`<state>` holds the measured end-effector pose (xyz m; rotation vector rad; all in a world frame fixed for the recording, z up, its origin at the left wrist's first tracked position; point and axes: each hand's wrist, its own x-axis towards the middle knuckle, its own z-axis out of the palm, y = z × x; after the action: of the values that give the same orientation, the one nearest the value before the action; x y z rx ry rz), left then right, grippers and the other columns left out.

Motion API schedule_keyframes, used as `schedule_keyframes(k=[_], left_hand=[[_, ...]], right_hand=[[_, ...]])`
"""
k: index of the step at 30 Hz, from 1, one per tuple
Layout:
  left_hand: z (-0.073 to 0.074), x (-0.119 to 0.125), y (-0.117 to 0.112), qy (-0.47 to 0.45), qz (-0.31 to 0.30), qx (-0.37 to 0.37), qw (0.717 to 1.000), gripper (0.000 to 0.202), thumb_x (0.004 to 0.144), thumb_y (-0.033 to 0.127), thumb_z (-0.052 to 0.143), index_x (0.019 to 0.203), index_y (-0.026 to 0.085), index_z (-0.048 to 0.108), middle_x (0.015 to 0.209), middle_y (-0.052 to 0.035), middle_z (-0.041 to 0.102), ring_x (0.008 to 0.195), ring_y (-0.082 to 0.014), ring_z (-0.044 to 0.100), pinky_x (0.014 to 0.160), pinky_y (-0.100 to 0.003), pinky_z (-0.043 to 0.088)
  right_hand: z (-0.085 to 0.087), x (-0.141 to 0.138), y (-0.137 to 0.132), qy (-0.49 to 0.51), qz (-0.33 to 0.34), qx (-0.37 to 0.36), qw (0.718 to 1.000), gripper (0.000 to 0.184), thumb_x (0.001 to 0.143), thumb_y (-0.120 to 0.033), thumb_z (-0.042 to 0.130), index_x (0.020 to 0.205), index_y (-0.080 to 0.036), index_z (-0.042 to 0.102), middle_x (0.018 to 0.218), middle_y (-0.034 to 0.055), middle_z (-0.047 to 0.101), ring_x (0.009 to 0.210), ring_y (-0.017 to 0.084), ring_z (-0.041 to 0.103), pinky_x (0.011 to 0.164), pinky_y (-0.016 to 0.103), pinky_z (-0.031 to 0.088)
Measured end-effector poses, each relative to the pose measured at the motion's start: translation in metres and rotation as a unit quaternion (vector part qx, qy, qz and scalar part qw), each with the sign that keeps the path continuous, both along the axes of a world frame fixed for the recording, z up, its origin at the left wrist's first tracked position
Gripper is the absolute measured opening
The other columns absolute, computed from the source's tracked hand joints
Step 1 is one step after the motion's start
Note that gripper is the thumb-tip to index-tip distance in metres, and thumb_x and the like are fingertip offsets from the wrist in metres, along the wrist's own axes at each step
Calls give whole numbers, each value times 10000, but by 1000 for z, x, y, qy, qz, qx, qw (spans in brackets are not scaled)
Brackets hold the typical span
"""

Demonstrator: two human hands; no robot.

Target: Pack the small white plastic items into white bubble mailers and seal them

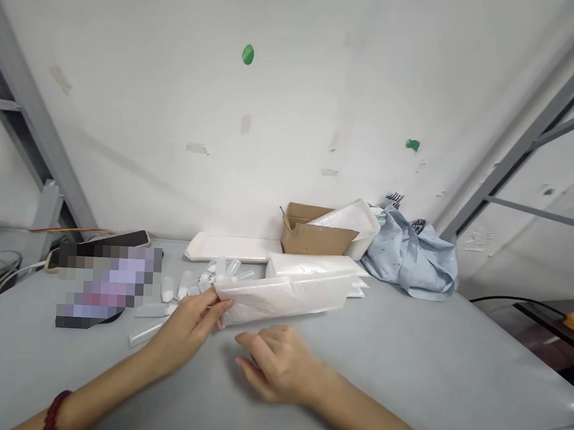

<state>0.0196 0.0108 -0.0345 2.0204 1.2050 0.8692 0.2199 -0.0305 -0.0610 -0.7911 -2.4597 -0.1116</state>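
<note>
My left hand [192, 325] pinches the near left corner of a thin white packaging bag [287, 298] and holds it slanting above the table. Just below the bag is my right hand [279, 362], its thumb and forefinger apart and the other fingers curled; nothing shows in it. Several small clear plastic tubes with white caps lie left of the bag, one long clear tube [146, 333] beside my left wrist. Behind the bag rests a stack of similar white bags [313, 265], partly covered by it.
An open cardboard box [309, 238] with a white bubble-lined piece stands against the wall, a flat white tray [237, 248] to its left. Light blue cloth [412, 260] is heaped at the back right. A phone [132, 240] and a blurred-out object [112, 289] lie on the left.
</note>
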Motion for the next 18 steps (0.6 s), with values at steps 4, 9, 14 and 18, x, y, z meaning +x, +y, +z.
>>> schedule_keyframes(k=[4, 9, 14, 18], left_hand=[[23, 26, 9, -117, -17, -83, 990, 238, 838, 357, 557, 668, 191, 552, 527, 39, 574, 559, -150, 549, 594, -250, 412], [41, 73, 32, -236, -25, -231, 944, 230, 832, 251, 609, 639, 148, 537, 538, 46, 522, 504, -93, 486, 534, -219, 417], [39, 97, 67, -221, -2, -309, 925, 187, 911, 273, 560, 882, 94, 606, 795, -27, 618, 646, -113, 585, 596, -256, 503], [36, 102, 80, -210, 21, -313, 926, 279, 910, 309, 568, 1125, 130, 573, 1081, -80, 615, 881, -181, 626, 745, -357, 546]], right_hand=[[-8, 1, 6, 26, -27, -59, 998, 245, 889, -269, 410, 1068, -156, 534, 601, 14, 647, 503, 173, 577, 459, 252, 385], [-8, 11, 17, 62, -66, -123, 988, 220, 863, -202, 473, 1073, -167, 531, 601, -17, 660, 485, 142, 571, 484, 220, 382], [-8, 19, 27, 76, -107, -163, 978, 210, 848, -163, 520, 1055, -180, 556, 602, -30, 651, 497, 133, 568, 513, 211, 386], [-8, 20, 28, 79, -112, -184, 973, 215, 822, -160, 563, 1033, -195, 580, 604, -37, 641, 512, 133, 569, 517, 210, 373]])
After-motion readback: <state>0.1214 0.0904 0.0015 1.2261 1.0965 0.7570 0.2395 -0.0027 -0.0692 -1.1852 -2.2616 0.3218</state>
